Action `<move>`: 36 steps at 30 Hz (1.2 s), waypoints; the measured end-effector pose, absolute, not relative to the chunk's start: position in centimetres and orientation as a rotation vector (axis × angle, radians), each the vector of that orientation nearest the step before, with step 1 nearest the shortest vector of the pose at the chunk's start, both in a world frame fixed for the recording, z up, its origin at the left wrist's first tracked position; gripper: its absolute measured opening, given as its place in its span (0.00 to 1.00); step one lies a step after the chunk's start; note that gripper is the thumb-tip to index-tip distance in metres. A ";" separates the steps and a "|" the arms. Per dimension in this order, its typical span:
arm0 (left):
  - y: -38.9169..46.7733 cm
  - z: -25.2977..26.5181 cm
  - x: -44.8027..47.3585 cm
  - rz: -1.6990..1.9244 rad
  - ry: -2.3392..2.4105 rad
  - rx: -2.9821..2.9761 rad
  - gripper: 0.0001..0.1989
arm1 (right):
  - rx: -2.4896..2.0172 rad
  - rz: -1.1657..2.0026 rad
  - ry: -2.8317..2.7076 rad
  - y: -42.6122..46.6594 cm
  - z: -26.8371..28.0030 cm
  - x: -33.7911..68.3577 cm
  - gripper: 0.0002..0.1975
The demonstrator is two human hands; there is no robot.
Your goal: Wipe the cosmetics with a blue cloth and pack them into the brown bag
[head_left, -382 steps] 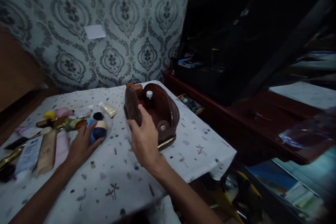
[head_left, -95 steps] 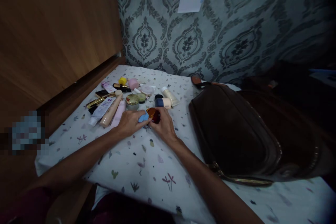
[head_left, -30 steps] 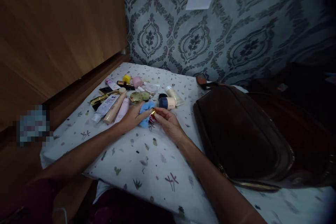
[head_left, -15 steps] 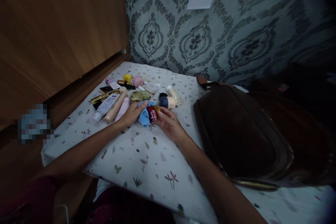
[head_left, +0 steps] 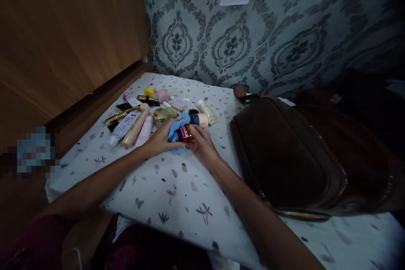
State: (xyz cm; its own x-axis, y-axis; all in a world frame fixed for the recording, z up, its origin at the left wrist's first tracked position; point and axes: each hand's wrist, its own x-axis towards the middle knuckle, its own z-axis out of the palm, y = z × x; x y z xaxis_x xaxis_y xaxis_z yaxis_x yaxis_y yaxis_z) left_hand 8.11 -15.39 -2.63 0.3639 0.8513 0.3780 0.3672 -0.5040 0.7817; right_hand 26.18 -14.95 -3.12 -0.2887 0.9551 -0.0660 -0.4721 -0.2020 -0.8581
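Note:
A small dark red jar (head_left: pixel 184 133) with white lettering and a gold lid lies sideways between my hands. My left hand (head_left: pixel 160 139) is closed around a crumpled blue cloth (head_left: pixel 174 128), pressing it against the jar's left end. Fingers of my right hand (head_left: pixel 203 142) grip the gold lid end. Just beyond them lie a bottle (head_left: pixel 202 120) with a navy cap and a cream tube (head_left: pixel 207 112). Left of my hands are a pink tube (head_left: pixel 145 130), a beige tube (head_left: pixel 136 127), a white tube (head_left: pixel 123 128) and a round gold-green compact (head_left: pixel 160 114).
More cosmetics, including a pink rounded item (head_left: pixel 162 95) and a yellow one (head_left: pixel 149 92), lie farther back on the patterned sheet (head_left: pixel 158 202). A dark brown bag (head_left: pixel 284 156) sits at the right. Wooden furniture (head_left: pixel 72 29) borders the left, and a papered wall (head_left: pixel 196 29) the back.
My left hand has shifted the blue cloth, which now wraps more around the jar's left and upper side. The jar remains held between both hands. The view has moved slightly.

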 end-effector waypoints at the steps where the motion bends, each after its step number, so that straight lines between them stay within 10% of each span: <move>1: -15.3 -2.7 8.1 1.071 1.034 2.018 0.34 | -0.760 1.708 -0.926 -15.0 -3.1 26.2 0.21; 36: -14.8 -3.0 7.4 1.109 0.817 2.125 0.15 | -0.761 1.824 -0.769 -14.2 -3.7 26.7 0.09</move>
State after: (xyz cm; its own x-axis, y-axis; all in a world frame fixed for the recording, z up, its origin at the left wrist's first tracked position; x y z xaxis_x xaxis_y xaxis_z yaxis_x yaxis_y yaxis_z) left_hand 7.43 -14.78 -3.05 0.4615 0.7437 0.4837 0.2422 -0.6302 0.7377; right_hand 26.69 -14.25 -3.73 -0.3266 0.9314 -0.1606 -0.5354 -0.3223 -0.7807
